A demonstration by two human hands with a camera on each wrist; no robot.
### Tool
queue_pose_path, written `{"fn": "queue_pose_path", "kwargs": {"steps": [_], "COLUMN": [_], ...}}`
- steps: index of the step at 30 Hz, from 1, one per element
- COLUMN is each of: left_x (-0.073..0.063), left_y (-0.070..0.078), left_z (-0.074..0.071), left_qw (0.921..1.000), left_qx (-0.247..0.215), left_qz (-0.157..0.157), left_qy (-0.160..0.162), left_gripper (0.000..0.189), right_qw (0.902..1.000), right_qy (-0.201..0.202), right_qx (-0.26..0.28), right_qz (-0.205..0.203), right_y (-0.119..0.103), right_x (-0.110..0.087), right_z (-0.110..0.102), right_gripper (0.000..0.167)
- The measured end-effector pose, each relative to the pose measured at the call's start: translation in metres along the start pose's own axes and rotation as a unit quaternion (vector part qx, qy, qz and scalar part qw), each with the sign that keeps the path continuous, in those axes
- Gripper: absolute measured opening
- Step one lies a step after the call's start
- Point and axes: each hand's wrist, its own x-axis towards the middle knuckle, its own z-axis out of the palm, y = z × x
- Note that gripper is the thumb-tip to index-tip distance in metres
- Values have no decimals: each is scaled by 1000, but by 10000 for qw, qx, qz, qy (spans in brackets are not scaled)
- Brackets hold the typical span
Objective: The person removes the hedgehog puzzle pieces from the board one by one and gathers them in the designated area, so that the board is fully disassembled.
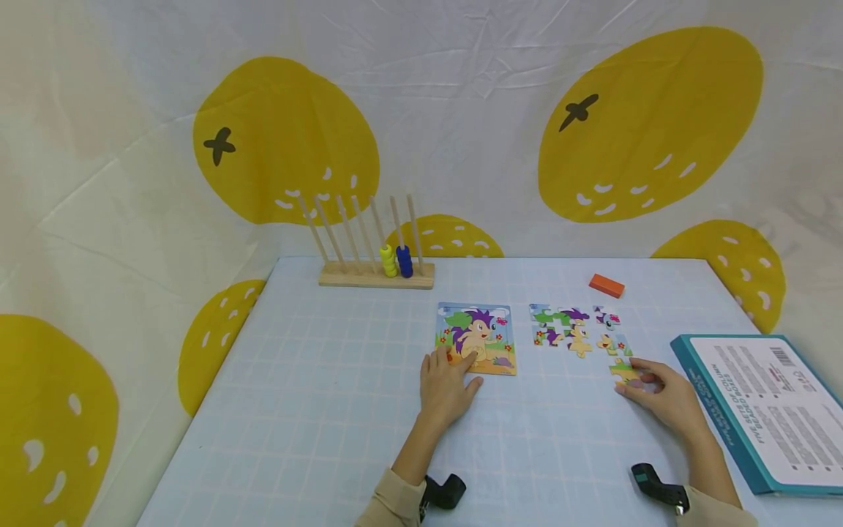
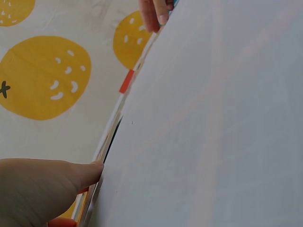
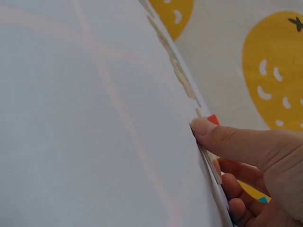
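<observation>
A square picture board with a purple-haired hedgehog lies flat on the table. My left hand rests on its lower left part, fingers extended over the picture and thumb near the bottom edge. To the right, several matching jigsaw pieces lie in small groups. At the lower right of these, my right hand pinches a yellow-and-green puzzle piece between thumb and fingers. In the right wrist view, the thumb sits at the thin edge of that piece, with other fingers curled beneath.
A wooden peg abacus with yellow and blue beads stands at the back. An orange block lies behind the pieces. Beside my right forearm lies a large teal-and-white box. A patterned curtain hangs behind the table.
</observation>
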Motion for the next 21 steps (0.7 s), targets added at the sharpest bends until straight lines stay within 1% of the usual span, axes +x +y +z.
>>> {"fn": "queue_pose_path", "kwargs": {"steps": [5, 11, 21], "left_x": [0, 0, 0], "left_y": [0, 0, 0], "left_z": [0, 0, 0], "left_qw": [10000, 10000, 10000], "left_qx": [-7, -25, -22], "left_qz": [-6, 24, 29], "left_qy": [3, 39, 40], "left_gripper": [47, 47, 47], "right_qw": [9999, 9999, 10000], "right_qy": [72, 101, 33], "right_qx": [-27, -60, -8], "right_qz": [-96, -79, -7], "right_y": [0, -2, -2], "right_x": [0, -1, -2], "right_z": [-1, 0, 0], "right_gripper": [65, 64, 65]}}
